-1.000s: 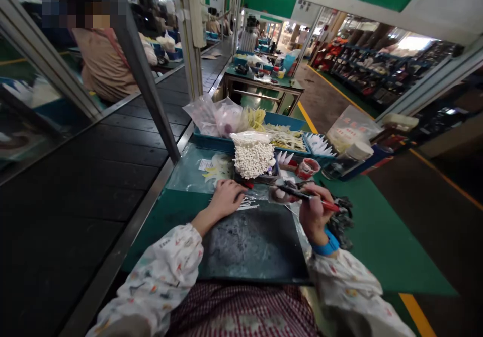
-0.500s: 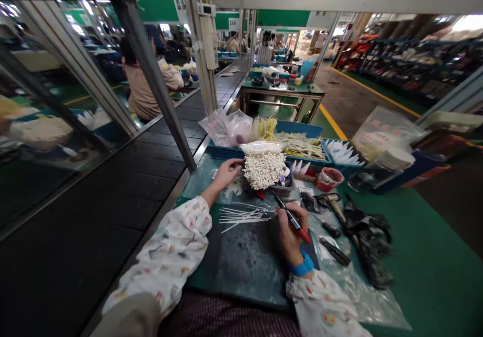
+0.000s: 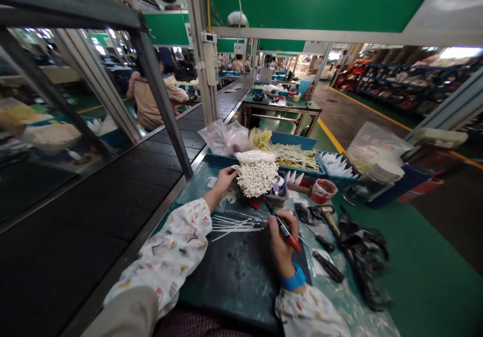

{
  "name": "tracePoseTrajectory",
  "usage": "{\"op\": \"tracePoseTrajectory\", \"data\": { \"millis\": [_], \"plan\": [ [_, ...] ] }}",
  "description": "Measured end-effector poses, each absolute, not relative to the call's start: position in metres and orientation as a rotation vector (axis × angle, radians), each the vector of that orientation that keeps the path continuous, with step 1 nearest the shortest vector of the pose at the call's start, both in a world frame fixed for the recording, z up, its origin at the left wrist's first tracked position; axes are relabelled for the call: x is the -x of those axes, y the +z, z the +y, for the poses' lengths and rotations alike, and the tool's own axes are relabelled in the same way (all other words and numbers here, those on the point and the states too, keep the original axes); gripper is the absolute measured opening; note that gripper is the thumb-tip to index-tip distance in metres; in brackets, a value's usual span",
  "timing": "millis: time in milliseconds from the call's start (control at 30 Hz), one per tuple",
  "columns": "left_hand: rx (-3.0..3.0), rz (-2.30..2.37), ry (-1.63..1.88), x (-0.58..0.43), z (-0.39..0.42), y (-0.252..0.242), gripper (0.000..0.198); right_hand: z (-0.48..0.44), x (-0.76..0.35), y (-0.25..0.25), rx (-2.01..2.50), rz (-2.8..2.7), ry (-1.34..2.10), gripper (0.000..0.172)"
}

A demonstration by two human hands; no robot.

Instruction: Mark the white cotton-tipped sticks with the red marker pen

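The left hand (image 3: 225, 180) is resting against the left side of the white-tipped stick bundle (image 3: 257, 177), and I cannot tell whether it is gripping. The right hand (image 3: 281, 236), nearer me than the bundle, is pinching a red-black pen (image 3: 284, 226).

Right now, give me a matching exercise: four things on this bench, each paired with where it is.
1. bundle of white sticks
2. red-handled tool
3. loose white strips
4. red cup

A. in the right hand
B. on the dark mat
C. at the left hand
D. farthest right of the four

Pairs: 1-C, 2-A, 3-B, 4-D
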State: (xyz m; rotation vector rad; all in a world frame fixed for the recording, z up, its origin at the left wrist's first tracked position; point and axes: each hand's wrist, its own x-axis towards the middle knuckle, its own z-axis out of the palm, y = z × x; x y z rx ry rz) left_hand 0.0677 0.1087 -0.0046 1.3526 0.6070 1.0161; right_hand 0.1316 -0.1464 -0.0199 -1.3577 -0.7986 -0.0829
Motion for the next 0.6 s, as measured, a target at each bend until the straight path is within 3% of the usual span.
{"op": "tracePoseTrajectory", "data": {
  "millis": [267,600],
  "plan": [
    [-1.225,0.632,1.135,-0.069,0.108,0.001,0.058,-0.149,-0.129,-0.006,1.292,-0.899,-0.2,0.005],
    [-1.442,0.635,1.226,-0.072,0.108,0.015,0.042,-0.151,-0.126,0.003,1.258,-0.94,-0.211,0.006]
  ]
}}
